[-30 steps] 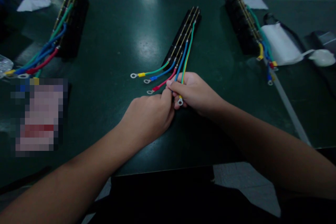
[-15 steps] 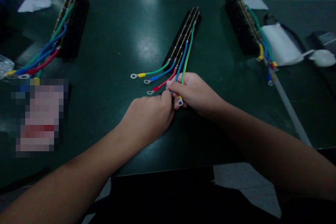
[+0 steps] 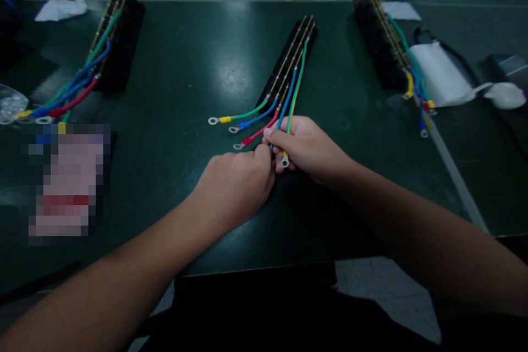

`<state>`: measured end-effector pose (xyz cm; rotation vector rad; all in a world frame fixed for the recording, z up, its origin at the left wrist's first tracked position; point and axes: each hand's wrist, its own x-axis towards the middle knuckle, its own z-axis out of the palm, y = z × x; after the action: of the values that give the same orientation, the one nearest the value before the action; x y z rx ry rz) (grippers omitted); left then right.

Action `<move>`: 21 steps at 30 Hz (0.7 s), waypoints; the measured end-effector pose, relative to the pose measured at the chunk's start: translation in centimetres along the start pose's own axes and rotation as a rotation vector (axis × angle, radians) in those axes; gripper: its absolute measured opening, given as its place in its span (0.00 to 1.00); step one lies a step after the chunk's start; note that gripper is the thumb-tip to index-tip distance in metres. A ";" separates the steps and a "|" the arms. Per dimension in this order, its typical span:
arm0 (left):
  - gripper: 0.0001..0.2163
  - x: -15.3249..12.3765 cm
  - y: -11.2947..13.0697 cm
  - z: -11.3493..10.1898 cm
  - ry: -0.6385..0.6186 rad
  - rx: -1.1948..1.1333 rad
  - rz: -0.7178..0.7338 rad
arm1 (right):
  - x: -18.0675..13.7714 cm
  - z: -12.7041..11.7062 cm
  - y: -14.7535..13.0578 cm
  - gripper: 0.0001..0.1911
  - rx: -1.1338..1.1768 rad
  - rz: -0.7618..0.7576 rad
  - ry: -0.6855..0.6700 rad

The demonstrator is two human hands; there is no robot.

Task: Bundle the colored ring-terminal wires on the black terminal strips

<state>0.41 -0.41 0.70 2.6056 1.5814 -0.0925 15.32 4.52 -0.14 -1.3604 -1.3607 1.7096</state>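
At table centre, right hand (image 3: pixel 307 146) pinches the green-yellow wire (image 3: pixel 296 85), left hand (image 3: pixel 237 184) fisted beside its ring terminal (image 3: pixel 284 162); hard tugging could pull it from the black block (image 3: pixel 289 60).

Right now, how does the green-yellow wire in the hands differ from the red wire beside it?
The green-yellow wire runs straight into the right hand, pinched; the red wire lies free on the table, angled left. Its sleeve is red, the held one's yellow. Both end in ring terminals and leave the same black block.

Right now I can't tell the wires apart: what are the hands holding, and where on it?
The right hand pinches the green-yellow wire near its ring terminal. The left hand meets it there; whether it holds the blue wire cannot be told.
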 end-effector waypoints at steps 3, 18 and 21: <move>0.14 0.1 0.0 0.0 -0.009 -0.005 -0.004 | 0.0 0.0 0.0 0.14 0.006 -0.001 -0.003; 0.15 0.1 0.0 -0.1 -0.023 -0.008 -0.012 | 0.0 0.0 0.0 0.16 -0.002 -0.007 0.001; 0.14 0.1 0.0 0.0 -0.009 0.001 -0.008 | -0.1 0.0 -0.1 0.17 0.004 -0.010 0.001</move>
<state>0.46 -0.29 0.74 2.5966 1.5889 -0.1052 15.31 4.48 -0.07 -1.3500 -1.3608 1.7042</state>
